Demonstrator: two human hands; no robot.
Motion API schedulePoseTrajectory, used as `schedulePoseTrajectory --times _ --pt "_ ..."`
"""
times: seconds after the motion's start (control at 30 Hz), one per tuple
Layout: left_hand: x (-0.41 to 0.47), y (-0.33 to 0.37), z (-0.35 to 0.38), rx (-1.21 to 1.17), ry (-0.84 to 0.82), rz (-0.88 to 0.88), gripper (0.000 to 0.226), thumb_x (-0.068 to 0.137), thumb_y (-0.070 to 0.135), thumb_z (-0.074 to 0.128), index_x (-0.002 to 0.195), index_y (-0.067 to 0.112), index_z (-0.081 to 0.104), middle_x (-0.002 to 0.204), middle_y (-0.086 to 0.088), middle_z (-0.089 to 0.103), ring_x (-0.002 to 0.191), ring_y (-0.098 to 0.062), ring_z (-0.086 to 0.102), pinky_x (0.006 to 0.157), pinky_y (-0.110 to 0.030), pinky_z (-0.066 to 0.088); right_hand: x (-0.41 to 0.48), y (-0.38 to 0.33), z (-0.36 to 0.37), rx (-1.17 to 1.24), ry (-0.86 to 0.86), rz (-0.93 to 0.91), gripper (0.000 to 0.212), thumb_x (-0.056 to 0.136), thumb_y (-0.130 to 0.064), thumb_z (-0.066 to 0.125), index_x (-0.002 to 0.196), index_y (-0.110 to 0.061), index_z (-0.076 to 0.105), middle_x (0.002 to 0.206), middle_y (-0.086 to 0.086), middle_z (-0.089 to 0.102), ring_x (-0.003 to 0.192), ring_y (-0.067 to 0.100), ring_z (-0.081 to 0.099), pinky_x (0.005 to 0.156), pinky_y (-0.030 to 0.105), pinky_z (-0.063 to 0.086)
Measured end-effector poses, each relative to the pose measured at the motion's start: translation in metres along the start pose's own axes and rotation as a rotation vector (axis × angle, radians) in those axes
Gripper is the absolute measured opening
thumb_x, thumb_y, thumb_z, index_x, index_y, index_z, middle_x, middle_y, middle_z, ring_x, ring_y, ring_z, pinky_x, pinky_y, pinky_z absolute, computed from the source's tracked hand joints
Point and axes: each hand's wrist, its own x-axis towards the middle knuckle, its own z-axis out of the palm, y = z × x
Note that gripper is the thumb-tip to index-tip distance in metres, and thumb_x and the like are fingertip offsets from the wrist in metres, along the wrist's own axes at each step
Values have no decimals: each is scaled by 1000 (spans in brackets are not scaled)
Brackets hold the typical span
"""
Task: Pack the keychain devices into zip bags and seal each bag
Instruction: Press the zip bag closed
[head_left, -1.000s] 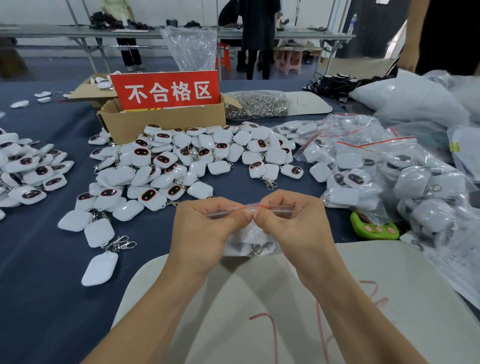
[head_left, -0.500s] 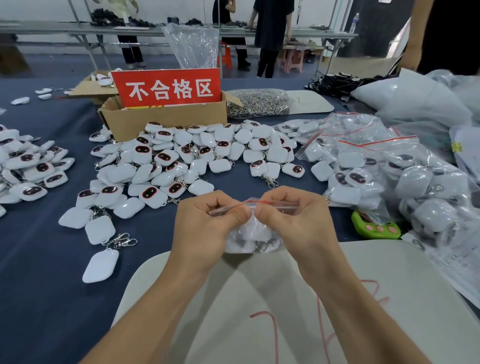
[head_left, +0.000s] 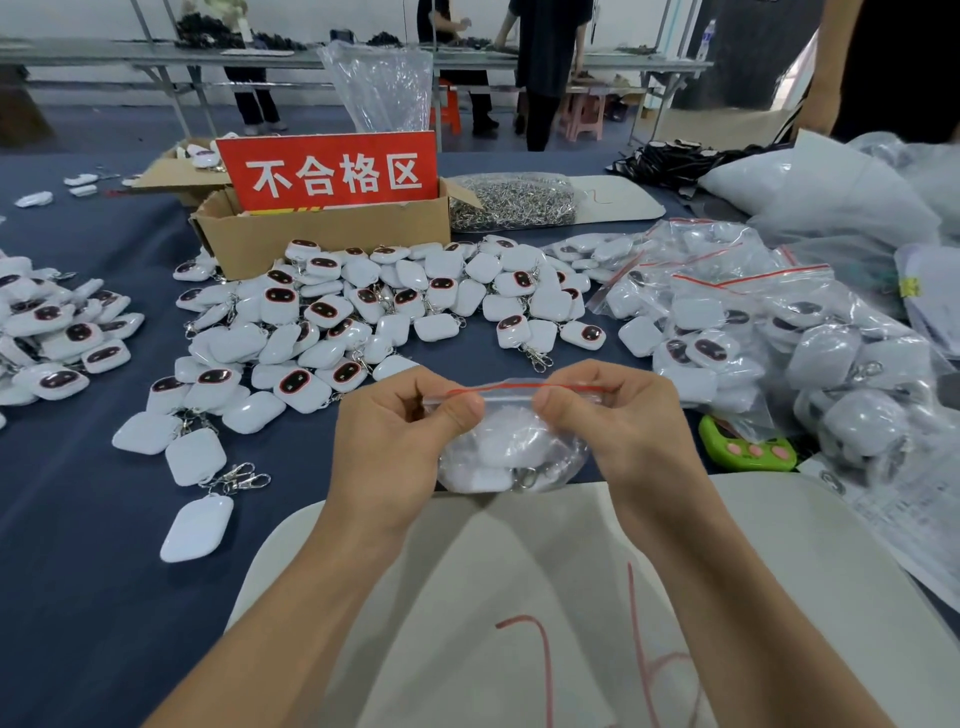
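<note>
Pinching crinkly zip bag (head_left: 511, 447) — red-edged

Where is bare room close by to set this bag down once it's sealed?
The white board under both forearms is bare, apart from red marks. Blue cloth is bare left of the board, below the loose devices. Crowded: the device pile ahead, packed bags and a green gadget on the right.

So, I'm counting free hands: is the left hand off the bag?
No, the left hand pinches the top edge of the bag, and the right hand does too.
</note>
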Motion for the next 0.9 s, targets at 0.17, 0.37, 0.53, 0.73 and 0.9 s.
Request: schedulePoseTrajectory --times 0.17,0.37,0.53,0.73,0.9 --pt "2 0 -5 -40 37 -34 18 87 18 77 71 25 81 69 2 71 66 -9 60 67 -15 50 4 0 -10 27 43 0 16 87 0 75 72 -7 75 65 8 70 62 14 61 63 17 50" --pt "6 -1 -7 11 54 -32 27 93 21 71 70 29 82 70 2 75 71 -7 65 81 -25 52 7 3 -11 87 13 -23 22 88 -1 74 67 -6 69 61 7 67 59 13 61 62 17 50" --pt "5 -4 -9 31 52 29 35 100 25 65 68 24 79 71 4 73 72 -6 64 73 -10 48 6 1 -14 -2 -84 24 14 85 -16 75 73 -10 76 72 10 70 73 15 63 74 19 51" --pt "5 -6 -7 68 51 36 22 88 42 68 70 37 81 77 8 78 72 1 66 72 -9 51 9 3 -15 -43 43 -1 33 90 -8 74 58 -14 68 61 8 64 62 14 56 63 17 47" --pt "3 -13 -2 27 112 90 25 96 24 69 75 31 80 69 11 73 64 2 61 63 -9 49 6 4 -11 -15 -97 62 26 89 -17 71 67 -5 68 67 10 61 69 18 54 73 30 43"
